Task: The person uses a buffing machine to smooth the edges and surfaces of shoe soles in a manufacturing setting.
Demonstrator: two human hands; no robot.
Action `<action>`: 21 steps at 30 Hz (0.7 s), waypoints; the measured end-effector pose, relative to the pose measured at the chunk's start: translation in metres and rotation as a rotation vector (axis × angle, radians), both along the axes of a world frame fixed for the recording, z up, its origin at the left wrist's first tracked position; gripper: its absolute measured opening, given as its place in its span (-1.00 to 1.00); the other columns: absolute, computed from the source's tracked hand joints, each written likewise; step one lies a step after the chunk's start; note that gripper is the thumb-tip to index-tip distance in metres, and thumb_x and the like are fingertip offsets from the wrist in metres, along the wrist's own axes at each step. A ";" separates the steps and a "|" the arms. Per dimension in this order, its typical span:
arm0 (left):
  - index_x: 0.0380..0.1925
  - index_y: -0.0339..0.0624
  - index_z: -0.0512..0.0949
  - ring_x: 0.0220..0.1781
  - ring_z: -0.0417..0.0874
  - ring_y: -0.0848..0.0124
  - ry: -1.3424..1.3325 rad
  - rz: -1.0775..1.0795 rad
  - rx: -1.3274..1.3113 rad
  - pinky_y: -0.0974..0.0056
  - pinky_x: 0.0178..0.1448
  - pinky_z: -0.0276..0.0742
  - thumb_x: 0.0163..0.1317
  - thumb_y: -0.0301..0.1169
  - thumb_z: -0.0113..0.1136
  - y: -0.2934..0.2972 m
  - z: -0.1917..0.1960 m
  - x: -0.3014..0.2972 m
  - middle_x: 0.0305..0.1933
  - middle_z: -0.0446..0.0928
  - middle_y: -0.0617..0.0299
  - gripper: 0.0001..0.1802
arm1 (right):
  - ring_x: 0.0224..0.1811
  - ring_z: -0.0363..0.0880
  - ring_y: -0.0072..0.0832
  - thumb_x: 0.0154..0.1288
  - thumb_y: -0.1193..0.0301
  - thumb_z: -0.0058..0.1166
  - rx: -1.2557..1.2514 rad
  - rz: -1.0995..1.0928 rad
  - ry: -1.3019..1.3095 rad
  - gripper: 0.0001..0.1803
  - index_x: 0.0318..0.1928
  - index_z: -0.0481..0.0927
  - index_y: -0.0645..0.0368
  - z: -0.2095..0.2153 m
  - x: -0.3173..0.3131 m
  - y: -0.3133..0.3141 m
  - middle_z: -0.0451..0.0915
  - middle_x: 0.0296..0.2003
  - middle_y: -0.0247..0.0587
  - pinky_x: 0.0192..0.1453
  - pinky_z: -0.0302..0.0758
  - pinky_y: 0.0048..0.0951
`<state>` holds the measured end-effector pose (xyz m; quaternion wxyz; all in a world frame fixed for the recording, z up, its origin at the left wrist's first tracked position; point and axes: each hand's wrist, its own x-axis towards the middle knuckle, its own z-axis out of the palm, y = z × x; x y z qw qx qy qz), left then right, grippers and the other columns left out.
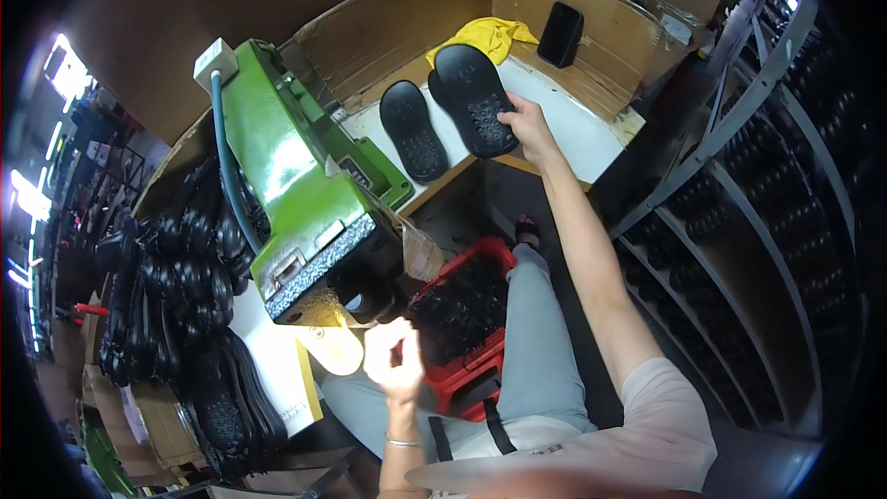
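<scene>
My right hand [528, 129] grips the edge of a black shoe sole [471, 97] with a textured patch, thumb on top. The sole is over the white worktop [591, 143] and partly covers another dark sole beneath it. To its left lies a separate black sole [413, 129]. My left hand [394, 362], its fingers curled together, is just below the lit front end of a green machine [286, 157]. What those fingers hold, if anything, is hidden. Beside them, a pale yellowish rounded piece [334, 349] shows under the machine's lamp.
A red basket [506, 342] of black scraps stands on the floor between my legs. Black soles [231, 397] are stacked at left. Cardboard walls [397, 28] enclose the worktop's back, near a yellow cloth [494, 34] and a black rectangular object [560, 34]. A metal rack [716, 143] stands right.
</scene>
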<state>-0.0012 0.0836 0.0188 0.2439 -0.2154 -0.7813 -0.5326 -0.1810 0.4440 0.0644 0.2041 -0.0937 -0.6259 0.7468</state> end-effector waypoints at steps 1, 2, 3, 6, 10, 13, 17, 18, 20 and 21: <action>-0.36 -0.32 0.57 -0.17 0.60 0.33 0.065 0.069 -0.058 0.31 -0.07 0.53 0.07 -0.70 0.25 -0.011 0.006 -0.009 -0.24 0.54 0.08 -0.87 | -0.19 0.61 -0.41 0.12 0.68 -0.09 0.037 0.006 -0.101 -0.57 0.06 0.49 0.46 -0.009 -0.021 0.011 0.62 -0.18 -0.12 -0.06 0.53 -0.44; -0.33 -0.34 0.56 -0.18 0.60 0.32 0.115 0.188 -0.122 0.29 -0.07 0.53 0.05 -0.66 0.26 -0.024 0.014 -0.021 -0.24 0.55 0.09 -0.85 | -0.25 0.62 -0.39 0.11 0.66 -0.07 0.067 -0.002 -0.213 -0.62 -0.01 0.54 0.45 -0.022 -0.036 0.019 0.63 -0.25 -0.14 -0.11 0.53 -0.42; -0.30 -0.35 0.55 -0.18 0.59 0.31 0.189 0.248 -0.072 0.26 -0.07 0.53 0.04 -0.62 0.27 -0.036 0.025 -0.036 -0.25 0.56 0.09 -0.81 | -0.28 0.61 -0.40 0.10 0.63 -0.05 0.089 0.022 -0.260 -0.65 -0.05 0.56 0.43 -0.038 -0.047 0.025 0.63 -0.28 -0.15 -0.14 0.53 -0.40; -0.28 -0.35 0.55 -0.22 0.59 0.29 0.223 0.352 0.017 0.26 -0.10 0.54 0.01 -0.59 0.29 -0.065 0.063 -0.090 -0.27 0.57 0.10 -0.77 | -0.31 0.58 -0.43 0.10 0.56 0.03 0.074 0.015 -0.224 -0.68 -0.09 0.58 0.39 -0.077 -0.062 0.028 0.62 -0.32 -0.17 -0.20 0.50 -0.37; -0.24 -0.27 0.57 -0.18 0.61 0.28 0.313 0.437 0.045 0.30 -0.14 0.57 0.02 -0.62 0.31 -0.071 0.114 -0.165 -0.17 0.55 0.08 -0.75 | 0.14 0.47 -0.31 0.26 0.32 0.22 0.100 -0.167 -0.149 -0.30 0.27 0.28 0.51 -0.086 -0.043 0.021 0.46 0.15 0.11 0.20 0.39 -0.43; 0.09 -0.31 0.42 0.16 0.42 -0.02 0.250 0.442 -0.226 0.08 0.30 0.31 -0.04 -0.50 0.29 -0.064 0.141 -0.207 0.07 0.44 -0.11 -0.40 | 0.21 0.41 -0.33 0.25 0.23 0.26 0.100 -0.189 -0.114 -0.28 0.25 0.33 0.48 -0.080 -0.013 0.017 0.45 0.15 0.07 0.28 0.30 -0.43; 0.21 -0.18 0.39 0.28 0.38 -0.08 -0.001 0.468 -0.371 0.07 0.36 0.31 0.06 -0.48 0.18 -0.064 0.149 -0.231 0.26 0.35 -0.19 -0.39 | 0.20 0.41 -0.35 0.28 0.28 0.22 0.118 -0.169 -0.110 -0.36 0.22 0.36 0.47 -0.080 0.017 0.015 0.47 0.14 0.04 0.30 0.29 -0.43; 0.21 -0.12 0.41 0.29 0.39 -0.10 -0.011 0.439 -0.352 0.07 0.36 0.31 0.07 -0.49 0.16 -0.068 0.149 -0.234 0.28 0.34 -0.21 -0.40 | 0.20 0.41 -0.36 0.30 0.30 0.20 0.087 -0.167 -0.099 -0.40 0.21 0.38 0.46 -0.081 0.024 0.015 0.47 0.13 0.01 0.30 0.28 -0.42; 0.15 -0.09 0.48 0.25 0.43 -0.09 0.026 0.480 -0.338 0.04 0.32 0.37 0.09 -0.51 0.09 -0.078 0.149 -0.237 0.24 0.37 -0.23 -0.47 | 0.19 0.41 -0.38 0.31 0.33 0.19 0.061 -0.168 -0.087 -0.44 0.19 0.40 0.45 -0.083 0.038 0.016 0.48 0.11 -0.01 0.31 0.28 -0.42; 0.12 -0.10 0.49 0.24 0.44 -0.09 0.104 0.518 -0.302 0.03 0.31 0.38 0.09 -0.52 0.08 -0.082 0.151 -0.238 0.23 0.38 -0.23 -0.49 | 0.20 0.40 -0.38 0.31 0.35 0.17 0.040 -0.149 -0.083 -0.46 0.19 0.41 0.43 -0.083 0.045 0.017 0.48 0.11 -0.02 0.32 0.27 -0.42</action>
